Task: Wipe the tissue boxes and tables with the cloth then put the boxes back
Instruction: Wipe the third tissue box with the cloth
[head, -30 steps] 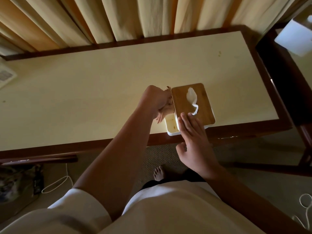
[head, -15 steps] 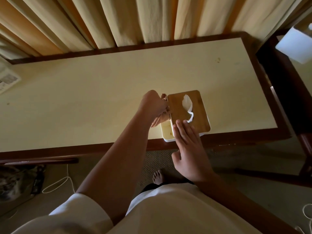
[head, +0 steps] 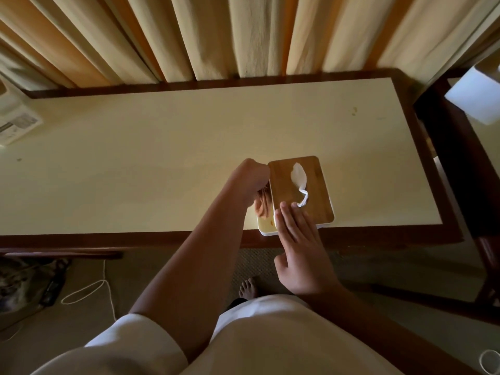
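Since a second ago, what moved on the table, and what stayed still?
The left hand, gripping the cloth, slid it slightly nearer along the left side of the tissue box. The right hand stayed flat on its near corner; the box stayed at the front edge of the table.

Pleated curtains (head: 243, 36) hang at the back; a white cord (head: 104, 269) loops on the carpet (head: 135, 277).

My left hand (head: 251, 180) hides most of the cloth (head: 262, 205) left of the box (head: 315, 190); far right of the box, a white thing (head: 476, 101) gets cropped.
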